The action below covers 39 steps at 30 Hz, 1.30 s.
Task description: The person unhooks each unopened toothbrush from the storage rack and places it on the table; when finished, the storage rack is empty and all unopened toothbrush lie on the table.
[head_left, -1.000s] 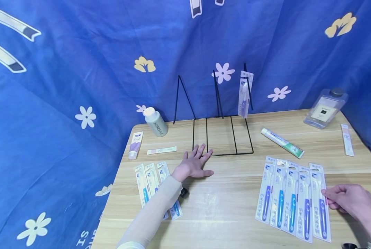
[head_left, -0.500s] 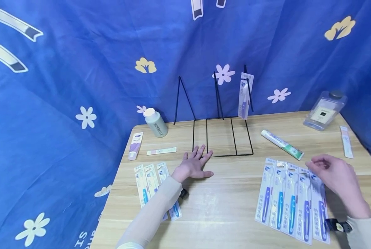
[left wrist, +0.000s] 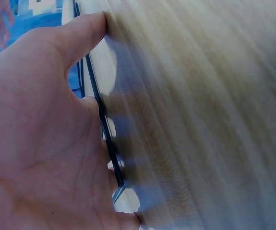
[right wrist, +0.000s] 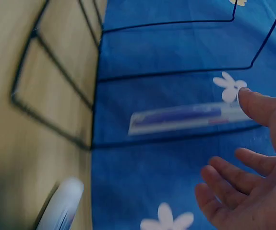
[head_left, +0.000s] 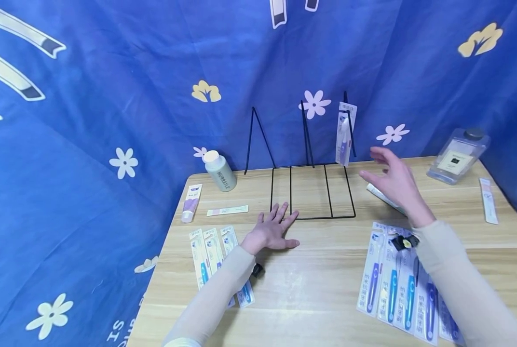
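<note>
I see my right hand (head_left: 393, 180) leave the row of packaged toothbrushes (head_left: 403, 289) at the near right of the counter (head_left: 328, 289), where a second ago it lay at the outermost pack. Now it is raised in the air, fingers loose and holding nothing, above the toothpaste tube (head_left: 382, 196) and just right of the wire rack (head_left: 312, 193), near the toothbrush pack hanging on it (head_left: 343, 137). My right sleeve (head_left: 462, 284) now covers part of the row.

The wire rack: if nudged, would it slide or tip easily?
Probably yes. The rack is thin black wire, so likely light, and its flat base would slide on the smooth table. The left hand presses on its front edge, perhaps to steady it. Its tall uprights might tip it backward.
</note>
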### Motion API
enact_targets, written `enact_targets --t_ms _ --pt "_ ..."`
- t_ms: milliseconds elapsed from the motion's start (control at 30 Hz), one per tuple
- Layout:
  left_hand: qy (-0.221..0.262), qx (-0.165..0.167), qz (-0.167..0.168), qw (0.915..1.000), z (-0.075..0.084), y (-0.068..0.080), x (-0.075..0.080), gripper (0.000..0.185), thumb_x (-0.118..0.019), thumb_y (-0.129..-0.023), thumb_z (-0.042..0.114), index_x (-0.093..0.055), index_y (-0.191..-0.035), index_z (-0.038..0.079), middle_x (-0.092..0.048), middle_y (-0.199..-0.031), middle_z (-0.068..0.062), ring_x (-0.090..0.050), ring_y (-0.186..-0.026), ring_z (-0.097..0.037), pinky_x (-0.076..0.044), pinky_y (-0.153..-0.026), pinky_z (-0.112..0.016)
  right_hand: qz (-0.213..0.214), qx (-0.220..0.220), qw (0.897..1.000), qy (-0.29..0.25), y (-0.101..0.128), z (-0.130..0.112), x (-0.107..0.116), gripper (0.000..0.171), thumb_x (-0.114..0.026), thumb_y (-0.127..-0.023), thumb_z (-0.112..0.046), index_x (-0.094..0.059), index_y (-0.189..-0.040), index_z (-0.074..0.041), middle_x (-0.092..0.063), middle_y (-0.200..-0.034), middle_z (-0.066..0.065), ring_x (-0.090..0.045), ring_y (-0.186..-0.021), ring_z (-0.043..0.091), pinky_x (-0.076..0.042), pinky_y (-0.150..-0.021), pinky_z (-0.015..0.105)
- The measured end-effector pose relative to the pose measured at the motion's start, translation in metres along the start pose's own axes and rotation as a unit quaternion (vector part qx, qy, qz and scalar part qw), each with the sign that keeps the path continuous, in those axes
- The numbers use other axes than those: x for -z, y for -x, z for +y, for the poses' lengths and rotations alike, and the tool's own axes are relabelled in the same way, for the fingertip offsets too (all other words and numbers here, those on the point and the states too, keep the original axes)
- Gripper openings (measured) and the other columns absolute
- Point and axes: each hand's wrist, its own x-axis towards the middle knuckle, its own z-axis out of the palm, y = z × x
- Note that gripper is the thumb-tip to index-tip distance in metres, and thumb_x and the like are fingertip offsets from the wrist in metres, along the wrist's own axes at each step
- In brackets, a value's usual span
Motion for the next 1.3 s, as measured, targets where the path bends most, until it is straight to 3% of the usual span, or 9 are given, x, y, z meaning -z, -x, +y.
enact_targets --t_ms 167,300,367,433,600,733,933,1167,1300 --pt "-0.004 0.002 0.000 1.0000 0.001 -0.001 0.000 0.093 -0.046 -0.092 0.078 0.004 -0.162 0.043 0.020 -0.171 0.002 0.012 -0.160 -0.028 -0.006 -0.124 -0.067 0.012 -0.001 0.998 -0.063 -0.032 -0.018 -0.018 0.080 -0.078 -0.090 -0.026 -0.036 -0.156 -0.012 -0.048 -0.156 0.017 -0.047 -0.143 0.034 -0.040 -0.114 0.056" --pt "-0.007 -0.001 0.000 1.0000 0.002 -0.002 0.000 0.093 -0.045 -0.092 0.078 0.004 -0.162 0.043 0.020 -0.171 0.001 0.012 -0.160 -0.028 -0.007 -0.124 -0.067 0.039 -0.006 0.995 -0.096 -0.048 -0.023 -0.030 0.067 -0.075 -0.091 -0.019 -0.044 -0.150 -0.008 -0.056 -0.149 0.018 -0.053 -0.138 0.031 -0.044 -0.111 0.052" --pt "-0.008 -0.001 -0.002 1.0000 0.002 -0.003 0.000 0.093 -0.044 -0.092 0.078 0.004 -0.162 0.043 0.020 -0.171 0.001 0.012 -0.160 -0.028 -0.007 -0.124 -0.067 0.062 -0.004 0.994 -0.092 -0.053 -0.023 -0.035 0.052 -0.073 -0.092 -0.014 -0.053 -0.139 -0.003 -0.064 -0.138 0.021 -0.060 -0.129 0.033 -0.048 -0.105 0.046" --pt "-0.008 -0.002 -0.002 1.0000 0.003 -0.003 0.000 0.093 -0.044 -0.091 0.079 0.004 -0.162 0.043 0.020 -0.171 0.001 0.012 -0.160 -0.028 -0.007 -0.124 -0.067 0.089 -0.001 0.993 -0.084 -0.057 -0.023 -0.039 0.036 -0.071 -0.093 -0.010 -0.062 -0.126 0.001 -0.070 -0.124 0.023 -0.067 -0.116 0.032 -0.051 -0.096 0.032" --pt "-0.002 -0.002 -0.002 1.0000 0.002 -0.003 0.000 0.093 -0.045 -0.091 0.078 0.004 -0.162 0.043 0.020 -0.171 0.002 0.012 -0.160 -0.028 -0.006 -0.124 -0.067 0.125 0.009 0.989 -0.072 -0.059 -0.022 -0.042 0.014 -0.068 -0.093 -0.005 -0.070 -0.104 0.003 -0.074 -0.104 0.026 -0.068 -0.082 0.010 -0.045 -0.076 0.009" --pt "0.000 0.000 0.000 1.0000 0.002 -0.002 0.000 0.093 -0.045 -0.091 0.078 0.004 -0.162 0.044 0.020 -0.171 0.002 0.012 -0.160 -0.028 -0.006 -0.124 -0.067 0.139 0.017 0.987 -0.084 -0.054 -0.025 -0.040 0.011 -0.067 -0.093 -0.004 -0.071 -0.101 0.003 -0.076 -0.094 0.020 -0.063 -0.073 -0.001 -0.045 -0.070 0.009" --pt "-0.002 0.000 0.002 1.0000 0.001 -0.001 0.001 0.093 -0.045 -0.091 0.078 0.004 -0.162 0.043 0.019 -0.171 0.001 0.011 -0.160 -0.028 -0.006 -0.124 -0.068 0.154 0.022 0.981 -0.113 -0.038 -0.029 -0.029 0.012 -0.065 -0.094 -0.003 -0.070 -0.100 0.006 -0.064 -0.075 -0.020 -0.059 -0.068 -0.009 -0.047 -0.066 0.009" --pt "-0.003 0.004 0.000 1.0000 0.001 0.000 0.000 0.093 -0.045 -0.092 0.078 0.004 -0.162 0.043 0.020 -0.171 0.002 0.012 -0.160 -0.028 -0.006 -0.124 -0.067 0.166 0.012 0.978 -0.124 -0.012 -0.020 -0.003 0.014 -0.068 -0.093 -0.002 -0.070 -0.104 0.008 -0.063 -0.075 -0.026 -0.062 -0.069 -0.007 -0.049 -0.067 0.009" --pt "0.000 0.000 0.001 1.0000 0.002 0.000 0.001 0.093 -0.046 -0.092 0.078 0.003 -0.162 0.043 0.020 -0.171 0.001 0.011 -0.160 -0.028 -0.006 -0.124 -0.068 0.163 -0.036 0.979 -0.117 0.012 -0.005 0.021 0.013 -0.068 -0.094 -0.004 -0.069 -0.107 0.001 -0.065 -0.079 -0.027 -0.065 -0.074 -0.004 -0.052 -0.070 0.009"
